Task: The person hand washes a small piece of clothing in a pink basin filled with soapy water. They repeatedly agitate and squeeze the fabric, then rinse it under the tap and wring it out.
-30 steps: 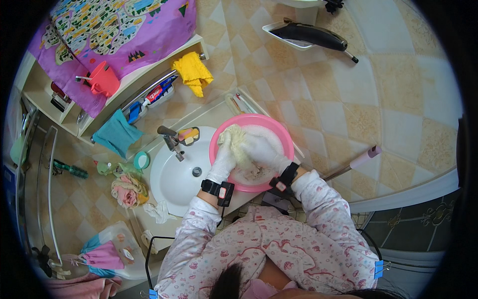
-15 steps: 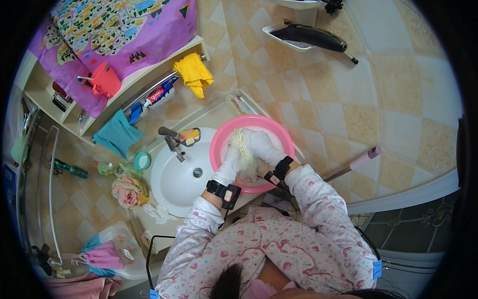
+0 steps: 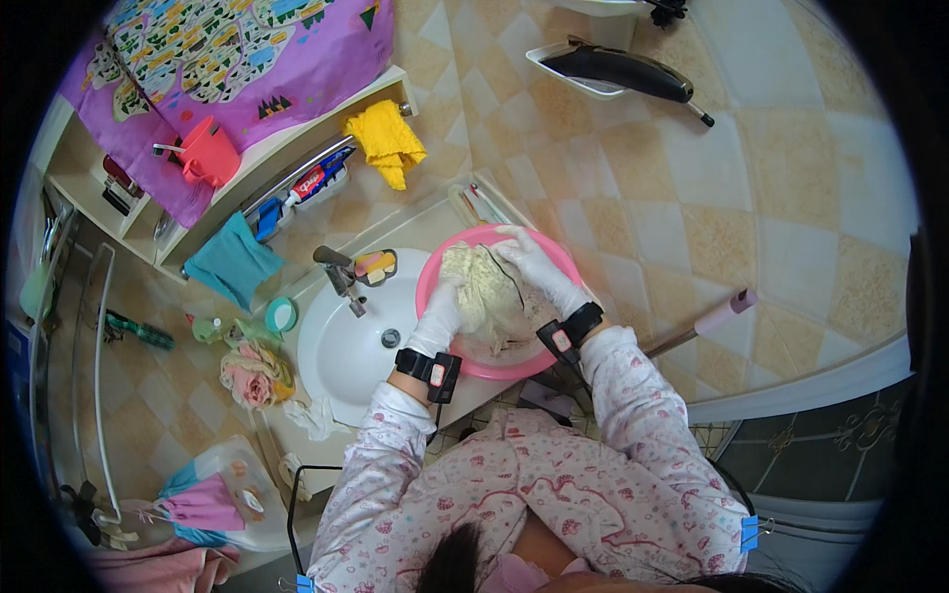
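A wet pale yellow cloth (image 3: 484, 287) with a dark line along one edge is spread between my hands over a pink basin (image 3: 427, 280). Soapy water (image 3: 504, 354) shows in the basin below it. My white-gloved left hand (image 3: 442, 314) grips the cloth's left side, its fingertips partly hidden by the fabric. At the upper right edge, my right hand (image 3: 534, 269), also gloved in white, holds the cloth between thumb and fingers.
The basin stands beside a white sink (image 3: 331, 371) with a faucet (image 3: 341, 277). Flanking the sink on the left are a pink artificial flower (image 3: 255, 381) and a crumpled white cloth (image 3: 314, 420). A pale purple handle (image 3: 725, 312) juts out at right.
My hands have moved apart from being close together, and the bunched cloth is now opened out between them. The right hand has shifted up and right, toward the basin's far rim.
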A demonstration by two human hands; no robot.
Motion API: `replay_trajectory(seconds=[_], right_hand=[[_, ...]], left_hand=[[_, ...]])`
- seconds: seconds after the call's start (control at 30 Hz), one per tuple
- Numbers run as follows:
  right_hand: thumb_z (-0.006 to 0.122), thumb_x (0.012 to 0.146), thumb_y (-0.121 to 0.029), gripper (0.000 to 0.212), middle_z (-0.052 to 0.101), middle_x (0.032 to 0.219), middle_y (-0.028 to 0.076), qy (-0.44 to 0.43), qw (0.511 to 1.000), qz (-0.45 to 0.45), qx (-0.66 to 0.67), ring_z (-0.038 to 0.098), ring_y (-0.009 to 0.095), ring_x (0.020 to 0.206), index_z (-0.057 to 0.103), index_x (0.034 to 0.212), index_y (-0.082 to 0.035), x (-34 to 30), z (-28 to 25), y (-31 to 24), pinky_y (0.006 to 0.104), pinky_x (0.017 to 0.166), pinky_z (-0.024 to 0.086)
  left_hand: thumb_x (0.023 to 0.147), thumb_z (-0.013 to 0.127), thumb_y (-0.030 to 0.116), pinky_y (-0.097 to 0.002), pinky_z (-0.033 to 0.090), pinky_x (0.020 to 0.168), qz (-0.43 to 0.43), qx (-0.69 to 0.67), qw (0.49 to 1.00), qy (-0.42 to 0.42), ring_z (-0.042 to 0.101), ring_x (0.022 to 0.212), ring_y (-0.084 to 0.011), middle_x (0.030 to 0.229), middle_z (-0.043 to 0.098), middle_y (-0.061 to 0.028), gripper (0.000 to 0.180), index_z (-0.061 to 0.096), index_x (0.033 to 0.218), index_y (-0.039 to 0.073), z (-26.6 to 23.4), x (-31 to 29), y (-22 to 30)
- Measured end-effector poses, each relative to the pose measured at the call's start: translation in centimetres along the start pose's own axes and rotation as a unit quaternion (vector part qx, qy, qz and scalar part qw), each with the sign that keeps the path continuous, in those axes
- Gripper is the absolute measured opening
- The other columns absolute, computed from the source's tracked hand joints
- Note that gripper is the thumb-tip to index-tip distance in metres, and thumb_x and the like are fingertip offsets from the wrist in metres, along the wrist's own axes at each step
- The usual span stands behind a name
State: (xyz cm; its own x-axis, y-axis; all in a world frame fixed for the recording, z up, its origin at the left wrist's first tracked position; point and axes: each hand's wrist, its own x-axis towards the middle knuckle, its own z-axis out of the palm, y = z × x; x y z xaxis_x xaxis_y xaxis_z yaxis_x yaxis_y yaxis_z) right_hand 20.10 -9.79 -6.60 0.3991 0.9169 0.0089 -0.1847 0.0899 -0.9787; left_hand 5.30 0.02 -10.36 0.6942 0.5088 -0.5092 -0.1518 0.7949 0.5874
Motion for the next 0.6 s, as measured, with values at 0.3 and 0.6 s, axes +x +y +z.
replay_trajectory(seconds=[0.3, 0.6], right_hand=[[0.066, 0.072, -0.005, 0.051, 0.057, 0.114, 0.015, 0.059, 0.989, -0.134, -0.035, 0.054, 0.025, 0.110, 0.049, 0.119, 0.000, -2.3, 1.8, 2.7, 0.0343, 0.097, 0.041], [0.062, 0.069, -0.013, 0.029, 0.064, 0.086, 0.015, -0.169, 0.737, -0.204, -0.622, 0.063, 0.033, 0.076, 0.058, 0.097, -0.005, -3.7, 4.8, -1.7, 0.0372, 0.071, 0.050]], left_hand=[[0.091, 0.047, 0.033, -0.0431, 0.043, 0.095, -0.003, -0.224, 0.964, -0.142, 0.053, 0.111, -0.0300, 0.124, 0.053, -0.0141, 0.044, 0.049, 0.125, 0.005, 0.8, -3.0, 0.2], [0.096, 0.043, 0.025, -0.0345, 0.051, 0.079, 0.067, -0.019, 0.991, -0.111, 0.061, 0.088, -0.0191, 0.100, 0.063, -0.0085, 0.026, 0.056, 0.109, 0.007, -1.3, 2.2, -2.9]])
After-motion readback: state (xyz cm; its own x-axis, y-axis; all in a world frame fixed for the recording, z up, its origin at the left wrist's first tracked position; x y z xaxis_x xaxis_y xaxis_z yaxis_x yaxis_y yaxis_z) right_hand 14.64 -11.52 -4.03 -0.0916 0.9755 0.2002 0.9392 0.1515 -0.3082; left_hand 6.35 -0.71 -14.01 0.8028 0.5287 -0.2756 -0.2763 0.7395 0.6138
